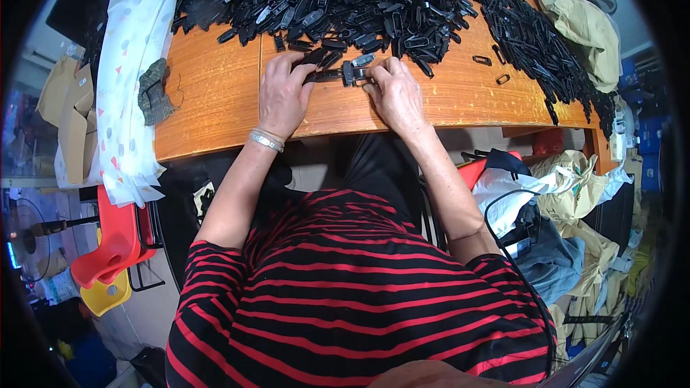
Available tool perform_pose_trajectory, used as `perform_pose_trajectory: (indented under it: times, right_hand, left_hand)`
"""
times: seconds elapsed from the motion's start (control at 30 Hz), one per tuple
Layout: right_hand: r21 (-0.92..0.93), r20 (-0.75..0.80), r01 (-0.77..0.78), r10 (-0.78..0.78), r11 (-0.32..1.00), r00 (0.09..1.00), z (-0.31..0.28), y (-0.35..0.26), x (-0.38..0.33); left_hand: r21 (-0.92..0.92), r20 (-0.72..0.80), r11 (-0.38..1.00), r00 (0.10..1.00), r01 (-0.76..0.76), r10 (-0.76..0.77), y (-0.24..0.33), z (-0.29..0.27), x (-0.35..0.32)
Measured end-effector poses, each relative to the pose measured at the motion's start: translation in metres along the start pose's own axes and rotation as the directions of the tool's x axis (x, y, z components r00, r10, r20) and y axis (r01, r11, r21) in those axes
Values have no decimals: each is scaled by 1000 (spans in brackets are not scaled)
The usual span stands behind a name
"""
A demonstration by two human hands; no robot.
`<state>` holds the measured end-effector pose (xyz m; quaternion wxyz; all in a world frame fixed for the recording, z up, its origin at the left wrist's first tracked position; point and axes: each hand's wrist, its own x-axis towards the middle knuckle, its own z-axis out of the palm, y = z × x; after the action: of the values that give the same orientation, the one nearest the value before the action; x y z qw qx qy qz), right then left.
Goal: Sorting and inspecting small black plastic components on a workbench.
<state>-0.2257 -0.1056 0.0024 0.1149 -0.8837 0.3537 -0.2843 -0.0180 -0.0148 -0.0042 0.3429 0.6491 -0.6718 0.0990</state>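
Near the front edge of the wooden table, a small black block-like fixture sits between my two hands. My left hand is closed, its fingertips pinching a slim black plastic piece that reaches the fixture's left side. From the other side my right hand pinches a small black plastic frame against the fixture; the fingers partly hide it. Just beyond the hands lies a large heap of black plastic parts, some with shiny grey faces.
More narrow black parts are piled along the table's right side, with loose frames nearby. A dark cloth and a patterned white sheet lie at left. A red chair stands left; bags crowd the right.
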Motion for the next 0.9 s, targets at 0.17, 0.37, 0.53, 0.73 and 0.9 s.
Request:
perform_pose_trajectory:
  times: [0.17,0.37,0.53,0.73,0.9]
  right_hand:
    - [-36,4,22,-22,999,1000,2,1,3]
    - [4,-48,89,-89,996,995,5,1,3]
    - [137,-68,48,-39,989,997,2,3,0]
    - [806,301,-383,244,452,922,-11,-31,-9]
    - [886,425,-450,196,112,884,-3,-41,-23]
  left_hand:
    - [10,19,999,999,42,-42,3,-3,0]
    - [-19,-30,998,998,57,-57,0,-2,-4]
    - [-204,-63,967,983,154,-170,1,-2,-9]
    - [-913,327,66,820,402,-470,31,5,-20]
    - [-879,477,-230,774,418,-416,47,2,-19]
